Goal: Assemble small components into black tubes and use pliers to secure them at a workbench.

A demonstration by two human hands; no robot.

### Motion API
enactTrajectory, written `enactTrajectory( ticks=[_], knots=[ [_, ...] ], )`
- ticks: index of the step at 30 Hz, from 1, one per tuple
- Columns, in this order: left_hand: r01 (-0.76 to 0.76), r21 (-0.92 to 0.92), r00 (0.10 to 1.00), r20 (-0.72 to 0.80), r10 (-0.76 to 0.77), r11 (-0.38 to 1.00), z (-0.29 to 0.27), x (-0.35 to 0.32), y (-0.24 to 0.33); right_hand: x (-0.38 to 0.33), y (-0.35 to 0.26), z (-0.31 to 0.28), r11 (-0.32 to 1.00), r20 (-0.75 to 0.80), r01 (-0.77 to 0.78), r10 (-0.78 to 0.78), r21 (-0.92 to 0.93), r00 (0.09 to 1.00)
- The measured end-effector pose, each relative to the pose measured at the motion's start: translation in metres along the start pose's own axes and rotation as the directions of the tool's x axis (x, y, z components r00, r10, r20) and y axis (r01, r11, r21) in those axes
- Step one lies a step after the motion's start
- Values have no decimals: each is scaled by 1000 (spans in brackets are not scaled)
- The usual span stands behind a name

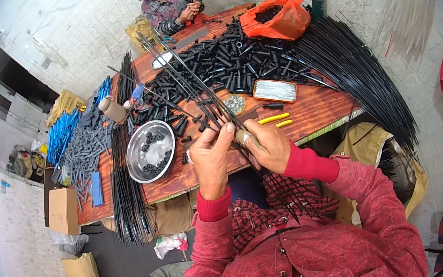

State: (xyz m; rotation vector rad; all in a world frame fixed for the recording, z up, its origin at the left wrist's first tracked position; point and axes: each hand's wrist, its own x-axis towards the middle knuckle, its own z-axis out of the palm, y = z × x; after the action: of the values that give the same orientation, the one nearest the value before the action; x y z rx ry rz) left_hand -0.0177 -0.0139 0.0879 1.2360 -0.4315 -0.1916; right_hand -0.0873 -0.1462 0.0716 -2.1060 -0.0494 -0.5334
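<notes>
My left hand [210, 160] and right hand [268, 146] both gripped a bundle of thin black rods [189, 77] over the counter [320, 109] edge; light, springy, best pinched near their gathered ends, I judged. Beyond sat a steel bowl [150, 150] and black tubes [227, 60].

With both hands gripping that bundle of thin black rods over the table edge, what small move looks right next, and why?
Probably slide one of the small black pieces onto a rod end. The left hand and right hand pinch the thin black rods together at their near ends, and loose pieces lie beside the left hand's fingers on the table.
</notes>
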Motion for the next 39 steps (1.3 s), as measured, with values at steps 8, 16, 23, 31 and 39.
enactTrajectory(
  ticks=[8,16,23,31,39],
  knots=[
    [43,167,998,37,-50,985,-4,1,-1,7,-1,-5,941,188,-88,26,327,982],
    [-59,386,989,147,2,921,-18,2,1,9,-9,-14,804,347,-341,180,487,921],
    [-177,274,984,51,170,945,-38,9,18,3,-1,-30,753,348,-285,80,593,934],
    [92,-245,962,273,-23,965,-3,11,19,-6,-12,-48,741,540,-420,93,524,836],
    [277,-134,876,442,-193,951,3,-1,18,-5,-16,-65,662,682,-555,89,504,726]
  ],
)
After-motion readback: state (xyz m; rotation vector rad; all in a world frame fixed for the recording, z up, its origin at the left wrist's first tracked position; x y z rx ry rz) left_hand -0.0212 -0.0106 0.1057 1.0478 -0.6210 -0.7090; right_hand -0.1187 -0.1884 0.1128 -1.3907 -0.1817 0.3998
